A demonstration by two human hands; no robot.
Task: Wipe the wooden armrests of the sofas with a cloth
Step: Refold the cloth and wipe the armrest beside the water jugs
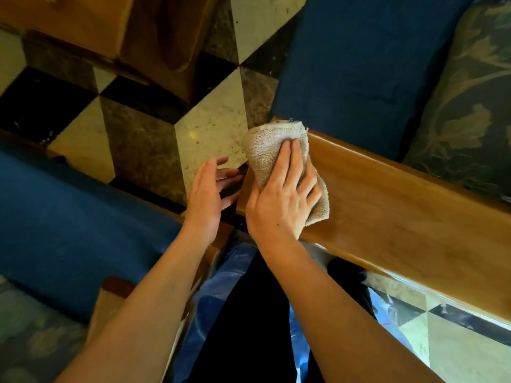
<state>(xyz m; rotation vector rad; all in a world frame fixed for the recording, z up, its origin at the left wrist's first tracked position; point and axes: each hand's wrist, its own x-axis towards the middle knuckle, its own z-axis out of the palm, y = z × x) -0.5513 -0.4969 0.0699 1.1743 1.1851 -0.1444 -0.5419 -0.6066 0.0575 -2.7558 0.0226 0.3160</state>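
A beige terry cloth [265, 145] lies folded over the front end of a glossy wooden armrest [387, 200] that runs from the centre down to the right. My right hand [282, 194] presses flat on the cloth with straight fingers. My left hand [210, 189] hovers just left of the armrest's end, fingers relaxed and spread, holding nothing. A second wooden armrest [110, 297] shows at the lower left under my left forearm.
Blue seat cushions lie at the upper right [359, 59] and at the left [69, 217]. A floral pillow [470, 106] leans at the far right. A wooden table [154, 37] stands on the chequered tile floor [210, 134] ahead. My legs fill the gap between the sofas.
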